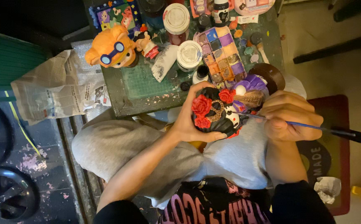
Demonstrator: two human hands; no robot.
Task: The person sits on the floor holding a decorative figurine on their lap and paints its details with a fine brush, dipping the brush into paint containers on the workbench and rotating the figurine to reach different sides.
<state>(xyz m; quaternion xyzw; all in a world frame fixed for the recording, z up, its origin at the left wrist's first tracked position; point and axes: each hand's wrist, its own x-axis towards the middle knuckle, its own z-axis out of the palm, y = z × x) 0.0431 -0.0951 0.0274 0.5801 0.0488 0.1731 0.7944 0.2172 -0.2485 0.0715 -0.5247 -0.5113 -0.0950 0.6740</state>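
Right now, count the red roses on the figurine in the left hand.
3 roses show on the black figurine held by the left hand: large left, upper right, small lower. Others may be hidden behind.

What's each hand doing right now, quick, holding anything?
Left hand: closed around a black figurine with red roses.
Right hand: closed on a thin paintbrush, tip at the figurine.

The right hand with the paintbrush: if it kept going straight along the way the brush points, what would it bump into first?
Most likely the black figurine with red roses, held by the left hand. The brush in the right hand already points at its white face.
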